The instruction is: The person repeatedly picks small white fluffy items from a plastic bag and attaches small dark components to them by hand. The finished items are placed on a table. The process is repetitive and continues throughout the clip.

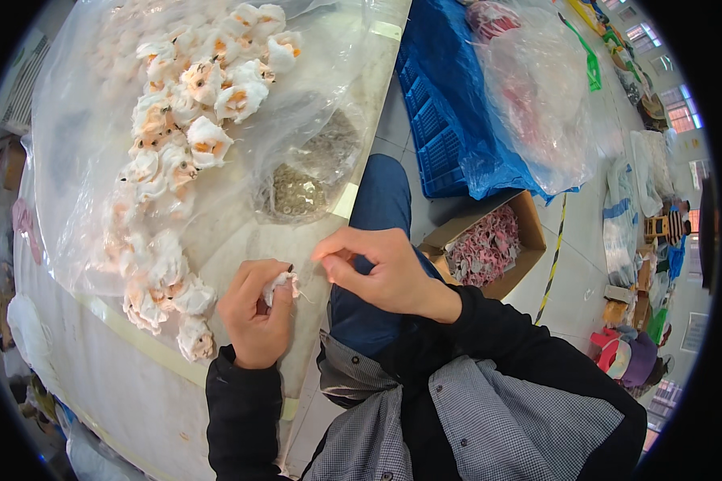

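My left hand (pixel 255 314) rests near the table's edge. Its thumb and fingers close round a small white plush piece (pixel 279 285), with a dark spot at the top and loose strands at its side. To the right of it, above my thigh, my right hand (pixel 383 271) holds thumb and forefinger together in a pinch. Whatever lies between those fingertips is too small to make out. A heap of white fluffy plush pieces (pixel 204 144) with orange patches and dark eyes spreads over clear plastic, trailing down toward my left hand.
A clear bag of small round parts (pixel 295 192) lies by the table's right edge. Beyond it stand a blue crate (pixel 437 132) holding blue sheeting and a clear bag (pixel 541 104), and a cardboard box (pixel 529 248) of pink and grey scraps. Other people sit far right.
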Motion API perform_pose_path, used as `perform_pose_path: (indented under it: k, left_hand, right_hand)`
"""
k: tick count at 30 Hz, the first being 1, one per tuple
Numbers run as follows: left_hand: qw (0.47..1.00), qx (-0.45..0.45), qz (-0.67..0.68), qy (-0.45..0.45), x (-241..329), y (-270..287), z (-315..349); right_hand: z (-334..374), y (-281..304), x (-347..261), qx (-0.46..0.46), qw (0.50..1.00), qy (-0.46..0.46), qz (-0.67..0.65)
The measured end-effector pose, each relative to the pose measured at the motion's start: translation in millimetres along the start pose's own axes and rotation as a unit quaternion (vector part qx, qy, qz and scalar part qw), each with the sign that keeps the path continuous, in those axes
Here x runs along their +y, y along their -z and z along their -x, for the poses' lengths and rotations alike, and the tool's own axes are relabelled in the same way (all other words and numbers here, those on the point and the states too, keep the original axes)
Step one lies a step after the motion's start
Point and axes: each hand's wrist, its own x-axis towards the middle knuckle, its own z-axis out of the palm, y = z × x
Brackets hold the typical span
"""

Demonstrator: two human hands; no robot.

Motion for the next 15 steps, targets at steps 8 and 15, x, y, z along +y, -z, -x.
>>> perform_pose_path:
  k: [8, 15]
  left_hand:
    - [0.999, -0.002, -0.021, -0.037, 2, -3, 2]
    - [0.998, -0.004, -0.048, -0.048, 3, -4, 2]
  right_hand:
    - [-9, -14, -2, -0.01, 1.0, 0.014, -0.018]
    - [-16, -15, -11, -0.031, 0.999, 0.011, 0.037]
